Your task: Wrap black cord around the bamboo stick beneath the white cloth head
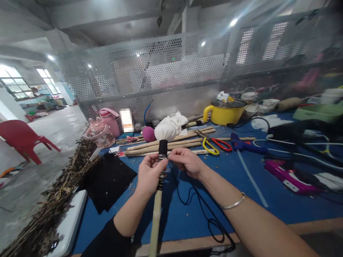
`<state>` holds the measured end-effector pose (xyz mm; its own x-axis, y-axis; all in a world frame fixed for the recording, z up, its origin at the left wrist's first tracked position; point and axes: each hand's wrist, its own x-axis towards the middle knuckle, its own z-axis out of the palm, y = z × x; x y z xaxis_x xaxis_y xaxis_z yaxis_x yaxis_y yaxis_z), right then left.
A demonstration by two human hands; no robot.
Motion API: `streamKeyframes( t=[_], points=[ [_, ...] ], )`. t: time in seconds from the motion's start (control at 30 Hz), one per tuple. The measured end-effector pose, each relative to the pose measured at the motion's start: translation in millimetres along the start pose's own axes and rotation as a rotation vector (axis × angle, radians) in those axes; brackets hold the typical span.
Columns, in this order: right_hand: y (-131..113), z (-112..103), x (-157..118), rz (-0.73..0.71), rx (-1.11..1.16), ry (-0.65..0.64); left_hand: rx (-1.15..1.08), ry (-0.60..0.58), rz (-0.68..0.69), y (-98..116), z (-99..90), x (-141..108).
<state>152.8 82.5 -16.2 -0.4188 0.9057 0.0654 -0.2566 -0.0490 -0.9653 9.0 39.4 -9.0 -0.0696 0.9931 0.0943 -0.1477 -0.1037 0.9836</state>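
A pale wooden stick (156, 219) slants up from the bottom edge, topped by a round bundle of white cloth (165, 130). Black material and black cord (162, 148) are wound round the stick just under the bundle. My left hand (150, 172) is closed round this wrapped part, thumb on the winding. Just right of it, my right hand (187, 162) pinches the black cord at the stick's side. The loose cord (190, 193) hangs from there and coils down over the table's front edge.
Scissors with yellow and red handles (216, 145), wooden sticks (178, 144) and a blue glue gun (246, 145) lie behind my hands. Dried stems (55, 191), black cloth (110, 181) and a white device (69, 225) are left. A magenta power strip (289, 177) lies right.
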Motion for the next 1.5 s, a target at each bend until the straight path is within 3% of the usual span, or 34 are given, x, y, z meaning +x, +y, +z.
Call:
streamKeyframes(
  t=[0.3, 0.43, 0.53, 0.6, 0.7, 0.77, 0.93, 1.1, 1.5],
  points=[
    [0, 2, 2, -0.012, 0.028, -0.025, -0.117, -0.045, -0.04, 0, 0.8, -3],
    [0, 0, 3, 0.007, 0.08, -0.105, -0.205, -0.191, -0.139, -2, -1.7, 0],
    [3, -3, 4, 0.041, 0.014, -0.065, -0.177, -0.267, -0.261, -7, -3.1, 2],
    [6, -4, 5, 0.053, -0.053, 0.003, -0.056, -0.187, -0.218, -12, -2.7, 2],
    [9, -3, 8, 0.064, -0.116, 0.06, 0.199, -0.029, 0.037, -17, -0.1, -1],
    [9, 0, 8, 0.06, -0.129, 0.06, 0.306, -0.008, 0.126, -17, 1.8, -2],
    [5, 4, 7, -0.014, -0.076, 0.052, 0.232, -0.01, 0.03, -9, 2.3, 0],
    [3, 0, 5, -0.028, -0.057, 0.065, 0.093, 0.009, 0.019, -2, 0.1, 1],
    [0, 1, 3, -0.014, 0.033, 0.043, -0.137, -0.086, -0.05, 2, 1.7, 0]
  ],
)
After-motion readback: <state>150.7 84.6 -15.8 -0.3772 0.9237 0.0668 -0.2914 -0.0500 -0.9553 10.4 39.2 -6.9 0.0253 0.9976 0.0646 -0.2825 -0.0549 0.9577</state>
